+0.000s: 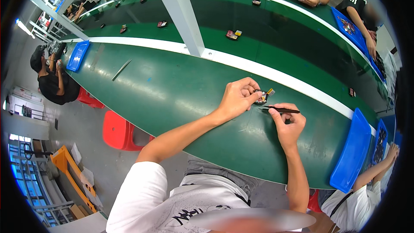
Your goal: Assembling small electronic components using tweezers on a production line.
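My left hand (240, 99) is closed on a small round black electronic part (260, 98), held just over the green bench. Out of its far right side sticks a short yellow-and-silver piece (270, 91). The fingers of my right hand (288, 121) are wrapped round black tweezers (282, 110). Their tips point left and lie close beside the part's near edge; whether they touch it I cannot tell. My left fingertips hide the part's left side.
A blue tray (352, 151) stands on the bench to the right, another blue tray (78, 56) at the far left. Silver tweezers (122, 70) lie on the left. A grey post (179, 13) rises ahead, before a belt (215, 17) carrying small devices (233, 35). Co-workers sit around.
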Available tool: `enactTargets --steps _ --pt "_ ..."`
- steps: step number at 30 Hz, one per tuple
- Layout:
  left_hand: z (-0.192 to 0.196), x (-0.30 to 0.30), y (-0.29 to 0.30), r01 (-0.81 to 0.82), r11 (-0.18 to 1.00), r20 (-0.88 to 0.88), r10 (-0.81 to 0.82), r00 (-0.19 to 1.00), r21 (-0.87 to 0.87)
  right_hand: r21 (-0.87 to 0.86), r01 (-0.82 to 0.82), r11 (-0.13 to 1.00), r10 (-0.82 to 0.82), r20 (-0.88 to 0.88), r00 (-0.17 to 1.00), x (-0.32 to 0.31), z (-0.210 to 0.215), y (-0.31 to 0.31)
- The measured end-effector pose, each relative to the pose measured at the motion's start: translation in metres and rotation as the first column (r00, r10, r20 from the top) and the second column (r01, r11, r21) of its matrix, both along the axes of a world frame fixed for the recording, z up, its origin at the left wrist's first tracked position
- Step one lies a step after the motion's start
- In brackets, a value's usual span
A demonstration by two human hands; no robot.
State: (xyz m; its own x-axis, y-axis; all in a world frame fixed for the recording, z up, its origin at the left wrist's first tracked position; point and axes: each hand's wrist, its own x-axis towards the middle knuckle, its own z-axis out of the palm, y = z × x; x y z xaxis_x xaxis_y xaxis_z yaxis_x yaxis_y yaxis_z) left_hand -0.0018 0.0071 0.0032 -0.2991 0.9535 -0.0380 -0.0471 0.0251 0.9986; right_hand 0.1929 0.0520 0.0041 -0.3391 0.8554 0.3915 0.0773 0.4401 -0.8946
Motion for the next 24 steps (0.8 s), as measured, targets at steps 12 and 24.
enactTargets --steps 12,24 --pt "-0.002 0.001 -0.005 -0.027 0.997 0.042 0.024 0.999 0.068 -0.217 -0.047 0.975 0.015 -0.148 0.989 0.007 0.008 0.005" --pt "-0.003 0.010 -0.009 0.011 0.987 -0.281 0.035 0.959 0.161 -0.038 0.063 0.997 -0.064 -0.022 0.998 0.007 0.005 0.003"
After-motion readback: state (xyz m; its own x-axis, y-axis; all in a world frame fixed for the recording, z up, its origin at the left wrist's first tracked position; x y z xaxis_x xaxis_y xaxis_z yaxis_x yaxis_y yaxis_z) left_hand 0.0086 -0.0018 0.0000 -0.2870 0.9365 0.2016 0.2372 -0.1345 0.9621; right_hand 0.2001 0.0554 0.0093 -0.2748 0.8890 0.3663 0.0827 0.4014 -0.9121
